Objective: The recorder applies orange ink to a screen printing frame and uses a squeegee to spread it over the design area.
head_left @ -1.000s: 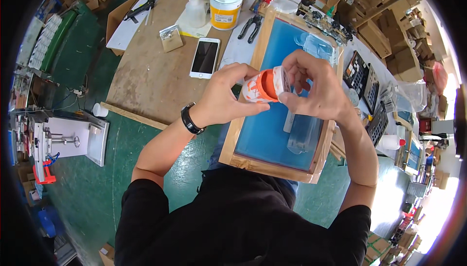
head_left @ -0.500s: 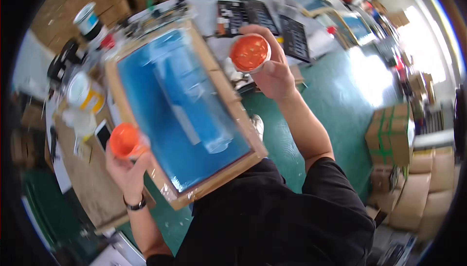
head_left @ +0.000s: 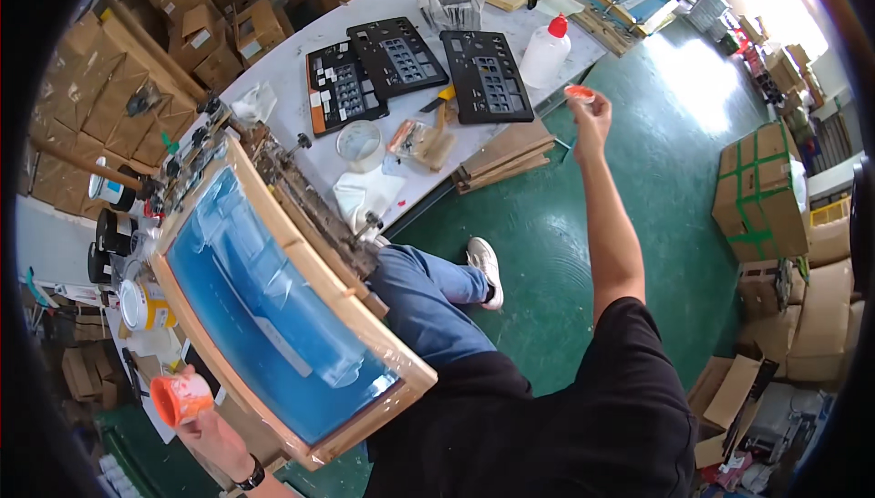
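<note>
My left hand [head_left: 217, 441] is closed round an orange-smeared jar [head_left: 185, 397], tipped so that its orange inside faces left. Out to the right, over the green floor, my right hand [head_left: 592, 124] grips a small round lid [head_left: 579, 93] coated with orange on its inner face. Between my arms, a wood-framed printing screen [head_left: 314, 249] with blue mesh [head_left: 219, 290] stands tilted in front of my body. The jar is beside the screen's near left corner.
Black panels [head_left: 398, 56] lie on the white table [head_left: 292, 65], with a red-capped bottle [head_left: 547, 53], a clear round tub [head_left: 361, 145] and a white cloth [head_left: 366, 193] near its edge. A white-and-yellow bucket [head_left: 146, 305] stands left of the screen. Green-strapped carton [head_left: 761, 190] sits at right.
My hands have moved apart: the left with the jar toward the lower left, the right with the lid outward to the right. The view has shifted, showing more of the table and floor.
</note>
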`<state>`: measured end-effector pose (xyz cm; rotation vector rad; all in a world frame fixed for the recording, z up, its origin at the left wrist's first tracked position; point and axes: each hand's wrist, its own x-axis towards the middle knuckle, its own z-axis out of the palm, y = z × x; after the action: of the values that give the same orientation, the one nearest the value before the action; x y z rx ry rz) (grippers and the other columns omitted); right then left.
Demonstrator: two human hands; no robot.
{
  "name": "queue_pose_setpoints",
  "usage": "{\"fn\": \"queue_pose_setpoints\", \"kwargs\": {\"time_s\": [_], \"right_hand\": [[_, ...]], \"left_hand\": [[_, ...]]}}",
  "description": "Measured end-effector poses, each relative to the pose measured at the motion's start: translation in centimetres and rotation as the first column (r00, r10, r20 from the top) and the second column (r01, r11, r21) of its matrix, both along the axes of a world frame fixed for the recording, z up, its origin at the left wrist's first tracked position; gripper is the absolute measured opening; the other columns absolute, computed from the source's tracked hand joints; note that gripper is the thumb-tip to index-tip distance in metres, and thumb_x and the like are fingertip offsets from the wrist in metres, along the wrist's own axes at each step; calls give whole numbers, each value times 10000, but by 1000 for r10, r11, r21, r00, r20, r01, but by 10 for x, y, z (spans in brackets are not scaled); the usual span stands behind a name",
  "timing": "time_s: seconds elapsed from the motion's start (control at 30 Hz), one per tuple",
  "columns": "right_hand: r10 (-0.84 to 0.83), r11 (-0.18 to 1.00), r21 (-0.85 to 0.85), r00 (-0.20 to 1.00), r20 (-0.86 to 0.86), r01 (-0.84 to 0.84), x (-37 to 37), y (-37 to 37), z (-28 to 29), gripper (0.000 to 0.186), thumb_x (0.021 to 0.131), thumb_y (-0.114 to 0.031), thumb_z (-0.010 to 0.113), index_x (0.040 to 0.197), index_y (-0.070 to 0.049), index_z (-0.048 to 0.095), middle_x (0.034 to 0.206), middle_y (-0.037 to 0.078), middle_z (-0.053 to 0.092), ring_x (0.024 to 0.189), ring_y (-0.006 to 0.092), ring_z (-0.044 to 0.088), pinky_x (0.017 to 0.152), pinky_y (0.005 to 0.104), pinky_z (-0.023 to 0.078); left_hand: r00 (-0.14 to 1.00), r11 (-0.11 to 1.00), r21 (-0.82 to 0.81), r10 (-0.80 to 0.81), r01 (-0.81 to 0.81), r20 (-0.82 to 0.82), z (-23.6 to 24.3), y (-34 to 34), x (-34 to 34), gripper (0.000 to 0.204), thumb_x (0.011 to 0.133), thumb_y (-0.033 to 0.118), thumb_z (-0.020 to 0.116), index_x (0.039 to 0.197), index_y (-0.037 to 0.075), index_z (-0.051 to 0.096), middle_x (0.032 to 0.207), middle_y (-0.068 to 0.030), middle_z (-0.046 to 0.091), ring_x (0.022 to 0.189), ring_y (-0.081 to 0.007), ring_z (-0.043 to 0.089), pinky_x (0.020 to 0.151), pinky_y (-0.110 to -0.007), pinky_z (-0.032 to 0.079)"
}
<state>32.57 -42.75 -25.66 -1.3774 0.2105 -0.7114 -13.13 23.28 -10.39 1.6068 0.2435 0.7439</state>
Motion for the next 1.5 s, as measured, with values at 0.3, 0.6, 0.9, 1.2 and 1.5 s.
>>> {"fn": "queue_pose_setpoints", "kwargs": {"time_s": [0.3,0.6,0.9,1.2,1.5], "right_hand": [[-165,952,-283,977,-137,121,127,-60,-32,657,799,-133,863,1362,22,563,1243,164,646,971,204,659,898,298,555],[-223,935,-301,970,-97,186,54,-26,-28,602,832,-136,816,1353,39,571,1288,169,610,916,203,620,869,309,541],[511,577,-622,828,-230,-529,-94,162,35,446,945,-161,767,1349,-43,621,1310,102,608,758,167,597,699,311,511],[151,259,-875,912,-381,-409,-84,219,49,548,923,-312,794,1373,-41,637,1317,161,629,1041,375,691,860,467,586],[433,659,-578,872,-230,-480,-94,244,131,496,925,-12,740,1409,-31,636,1333,116,654,1089,227,670,914,294,551]], "left_hand": [[986,986,-60,151,-155,-76,28,-21,36,598,1059,79,605,1609,12,381,1609,-241,476,1386,-290,539,1192,-380,424],[987,989,-17,145,-146,-67,20,2,55,515,1033,65,634,1522,23,481,1530,-191,548,1352,-297,568,1161,-444,462],[986,987,-41,152,-155,-71,31,-13,74,627,921,-77,699,1513,23,519,1464,-141,604,1275,-247,615,1108,-366,498],[990,966,259,44,-9,-131,41,46,100,575,828,59,871,1352,9,639,1249,-130,731,1068,-197,691,1002,-320,531],[993,859,511,21,42,-117,21,106,160,619,762,183,925,1310,29,682,1216,-108,747,1068,-234,685,1004,-348,515]]}}
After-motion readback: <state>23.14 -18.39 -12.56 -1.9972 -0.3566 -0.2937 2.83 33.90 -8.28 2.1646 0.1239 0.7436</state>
